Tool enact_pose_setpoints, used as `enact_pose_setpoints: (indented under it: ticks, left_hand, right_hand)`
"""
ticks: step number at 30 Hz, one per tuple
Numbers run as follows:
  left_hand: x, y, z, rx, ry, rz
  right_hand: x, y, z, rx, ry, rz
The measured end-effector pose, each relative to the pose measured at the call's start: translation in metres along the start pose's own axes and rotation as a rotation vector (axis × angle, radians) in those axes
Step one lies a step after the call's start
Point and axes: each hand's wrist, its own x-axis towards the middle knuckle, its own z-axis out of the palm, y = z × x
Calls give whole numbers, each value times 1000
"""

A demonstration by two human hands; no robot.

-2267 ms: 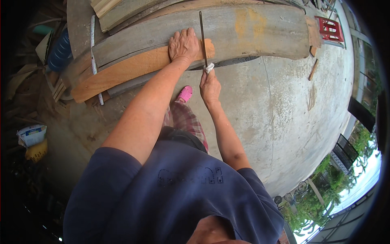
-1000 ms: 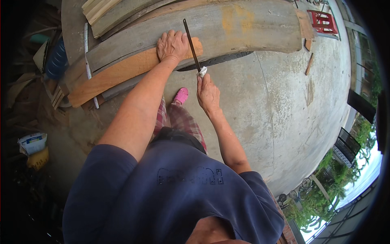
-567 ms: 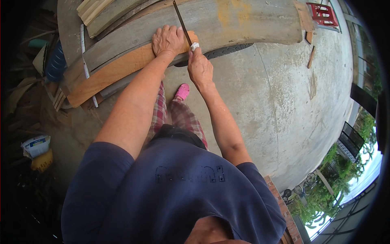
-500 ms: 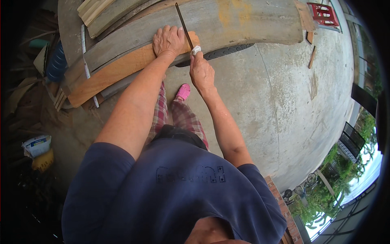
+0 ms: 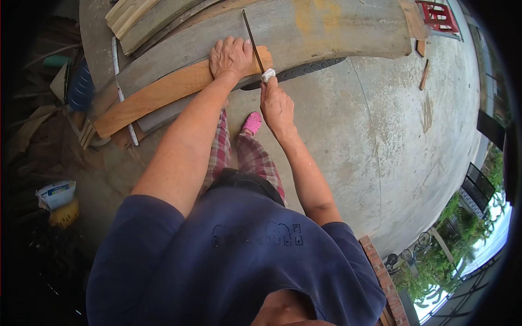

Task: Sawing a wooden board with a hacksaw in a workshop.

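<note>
My left hand (image 5: 230, 60) lies over an orange-brown board (image 5: 152, 102), its fingers extended across the board's far edge onto a weathered grey plank (image 5: 353, 35). My right hand (image 5: 276, 106) grips a narrow dark saw blade (image 5: 251, 39) by its white wrapped end (image 5: 268, 75), just right of my left hand. The blade lies crosswise over the orange board near its right end and reaches over the grey plank. Whether its edge is inside a cut is too small to tell.
Stacked pale boards (image 5: 128, 22) and a white strip (image 5: 130, 130) are at left, with a blue plastic bottle (image 5: 81, 87) and bags (image 5: 57, 195). A red plastic stool (image 5: 437, 16), loose wood offcuts (image 5: 424, 74) and concrete floor (image 5: 402, 136) are at right. Bicycles (image 5: 424, 242) stand far lower right.
The saw and my right hand have moved back and forth, most recently slightly toward me. My left hand stays on the board, and the view has shifted slightly.
</note>
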Motion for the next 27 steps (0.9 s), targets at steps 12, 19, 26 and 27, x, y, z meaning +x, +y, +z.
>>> enact_pose_setpoints:
  ticks: [12,19,26,27]
  left_hand:
    - [1,3,0,23,-11,17]
    - [4,7,3,1,10,-22]
    - [4,4,-1,15,23,-1]
    - [4,7,0,18,25,2]
  right_hand:
    - [-17,-8,-2,-5,-85,138]
    - [-8,-5,10,34,-11,122]
    - [-28,9,0,32,-45,98]
    - [-9,5,0,24,-32,59]
